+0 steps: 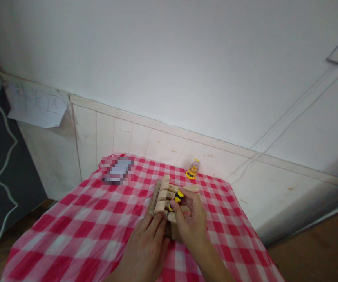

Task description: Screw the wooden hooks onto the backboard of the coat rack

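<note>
A small wooden slatted piece lies on the red-and-white checked tablecloth. My right hand is closed round a short yellow-and-black screwdriver, held over the wooden slats. My left hand lies flat with fingers stretched out, its fingertips pressing on the near edge of the wooden piece.
A small yellow bit holder stands at the table's far edge near the white wall panelling. A blurred flat object lies at the far left of the table. A white cable hangs at the left; a paper note is taped to the wall.
</note>
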The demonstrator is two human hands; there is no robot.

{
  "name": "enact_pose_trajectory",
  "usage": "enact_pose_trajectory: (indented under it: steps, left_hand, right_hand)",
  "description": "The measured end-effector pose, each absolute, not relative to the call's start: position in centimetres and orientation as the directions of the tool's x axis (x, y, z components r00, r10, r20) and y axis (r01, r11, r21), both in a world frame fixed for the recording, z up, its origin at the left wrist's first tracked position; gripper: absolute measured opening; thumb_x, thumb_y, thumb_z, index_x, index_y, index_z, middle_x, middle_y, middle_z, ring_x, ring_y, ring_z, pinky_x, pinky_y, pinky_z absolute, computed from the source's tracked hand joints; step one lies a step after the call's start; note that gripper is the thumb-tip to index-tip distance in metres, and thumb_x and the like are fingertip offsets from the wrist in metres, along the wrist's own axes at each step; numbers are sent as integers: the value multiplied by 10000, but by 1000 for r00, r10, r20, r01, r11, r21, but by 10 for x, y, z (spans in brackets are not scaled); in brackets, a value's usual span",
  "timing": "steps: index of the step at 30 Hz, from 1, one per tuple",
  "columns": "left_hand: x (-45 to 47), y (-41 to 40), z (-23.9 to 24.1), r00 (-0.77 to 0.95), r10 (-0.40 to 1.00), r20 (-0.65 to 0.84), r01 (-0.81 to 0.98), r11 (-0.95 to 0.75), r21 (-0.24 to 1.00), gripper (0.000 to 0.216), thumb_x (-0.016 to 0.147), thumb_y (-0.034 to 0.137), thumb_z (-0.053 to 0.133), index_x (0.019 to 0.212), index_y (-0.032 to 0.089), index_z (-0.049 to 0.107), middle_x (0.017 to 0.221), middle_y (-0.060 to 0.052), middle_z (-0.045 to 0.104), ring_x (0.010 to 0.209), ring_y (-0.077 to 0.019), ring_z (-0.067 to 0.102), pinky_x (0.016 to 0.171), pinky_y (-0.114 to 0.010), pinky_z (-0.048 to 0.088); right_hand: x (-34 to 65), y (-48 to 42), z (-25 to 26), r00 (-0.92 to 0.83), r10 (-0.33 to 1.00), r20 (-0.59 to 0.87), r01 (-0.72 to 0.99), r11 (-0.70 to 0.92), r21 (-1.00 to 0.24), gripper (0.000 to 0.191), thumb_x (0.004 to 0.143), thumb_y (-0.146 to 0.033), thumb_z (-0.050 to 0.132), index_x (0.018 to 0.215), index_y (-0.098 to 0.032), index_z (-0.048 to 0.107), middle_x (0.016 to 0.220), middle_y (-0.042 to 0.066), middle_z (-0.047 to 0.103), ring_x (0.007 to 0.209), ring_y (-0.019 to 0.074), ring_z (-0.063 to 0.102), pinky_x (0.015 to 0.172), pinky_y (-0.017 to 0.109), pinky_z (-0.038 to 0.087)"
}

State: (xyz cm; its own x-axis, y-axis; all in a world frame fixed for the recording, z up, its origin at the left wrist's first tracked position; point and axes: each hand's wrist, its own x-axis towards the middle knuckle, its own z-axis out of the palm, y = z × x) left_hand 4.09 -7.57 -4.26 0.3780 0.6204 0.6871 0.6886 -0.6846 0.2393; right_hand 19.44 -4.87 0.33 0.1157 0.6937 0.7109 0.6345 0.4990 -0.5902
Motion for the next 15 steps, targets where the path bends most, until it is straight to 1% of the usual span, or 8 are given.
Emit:
enact_pose_trajectory:
  steps: [3,7,11,15]
  left_hand:
    - [41,-76,-43,374,628,683,688,-682,250,346,895,108,507,1204,133,660,1248,-135,725,1114,-297,687,939,-455,620]
    - [41,-77,-41,382,636,670,682,-684,260,337,901,114,512,1203,142,658,1255,-133,718,1115,-297,683,940,-452,616]
    - [41,-77,-40,368,633,681,682,-682,265,331,896,102,506,1180,155,667,1236,-123,724,1099,-285,684,941,-437,609]
    - [41,-76,-38,383,626,679,681,-689,250,343,884,98,512,1187,145,665,1241,-131,722,1096,-288,680,938,-437,607]
  right_hand:
    - [193,-49,6,119,681,722,652,495,-574,303,938,-310,690,1233,-245,664,1085,89,768,871,210,765,757,343,645]
    - [194,-49,5,144,667,731,674,475,-566,297,911,-311,723,1193,-239,661,1040,82,773,860,217,767,735,344,648]
    - [193,-49,6,130,653,746,674,494,-550,299,912,-285,720,1200,-241,655,1041,76,769,886,221,766,781,363,655]
    - [192,-49,13,73,610,789,700,532,-476,331,929,-248,702,1256,-257,648,1105,80,760,987,235,758,843,373,654]
